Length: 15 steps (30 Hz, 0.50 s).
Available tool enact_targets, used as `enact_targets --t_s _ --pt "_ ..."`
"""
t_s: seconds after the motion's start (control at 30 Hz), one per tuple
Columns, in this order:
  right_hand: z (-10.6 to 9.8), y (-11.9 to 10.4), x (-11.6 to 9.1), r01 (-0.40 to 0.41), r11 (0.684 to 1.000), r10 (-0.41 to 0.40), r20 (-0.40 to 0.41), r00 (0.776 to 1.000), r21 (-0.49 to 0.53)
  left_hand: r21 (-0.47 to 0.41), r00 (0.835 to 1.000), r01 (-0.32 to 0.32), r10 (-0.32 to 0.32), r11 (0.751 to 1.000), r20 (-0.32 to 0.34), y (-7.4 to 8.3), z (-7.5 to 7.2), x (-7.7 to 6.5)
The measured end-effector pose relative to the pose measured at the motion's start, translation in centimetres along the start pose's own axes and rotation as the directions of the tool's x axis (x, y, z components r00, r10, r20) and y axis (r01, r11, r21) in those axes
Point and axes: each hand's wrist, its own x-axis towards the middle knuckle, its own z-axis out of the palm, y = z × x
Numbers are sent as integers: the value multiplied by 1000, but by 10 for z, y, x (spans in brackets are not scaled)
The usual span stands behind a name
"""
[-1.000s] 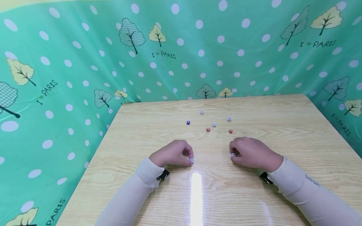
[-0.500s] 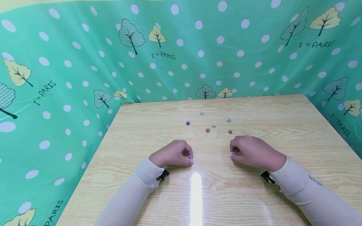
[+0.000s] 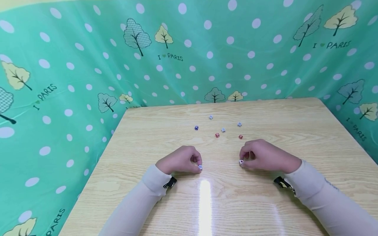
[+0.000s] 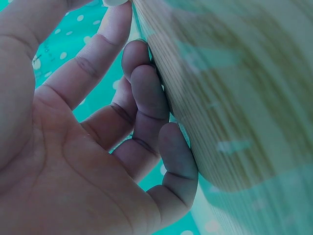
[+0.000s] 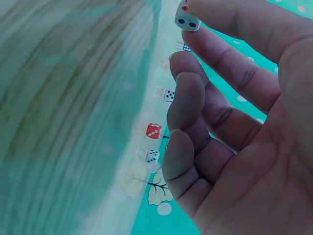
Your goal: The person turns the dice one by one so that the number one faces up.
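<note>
My left hand (image 3: 182,160) pinches a white die (image 3: 200,167) between thumb and index finger, low over the table. In the left wrist view only a sliver of that die (image 4: 115,2) shows at the top edge, while the other fingers curl against the wood. To the right, my right hand (image 3: 264,156) pinches another white die (image 3: 241,162) at its fingertips. The right wrist view has this die (image 5: 188,17) up close, with a red pip and two dark pips on the sides that show. Its remaining fingers are loosely bent beneath.
Beyond the hands on the wooden table (image 3: 133,137) lie a dark blue die (image 3: 196,128), two red dice (image 3: 217,135) and several white dice (image 3: 223,130). A green dotted curtain (image 3: 177,65) hangs along the back and sides.
The die in my right hand has been turned, so a different face points up. My right wrist has shifted slightly outward. The left hand keeps its place.
</note>
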Motion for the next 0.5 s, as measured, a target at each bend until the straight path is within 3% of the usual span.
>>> enact_targets --t_s 0.5 --pt "3 4 1 -32 999 32 17 999 -39 -4 1000 16 -16 1000 10 -1 0 1"
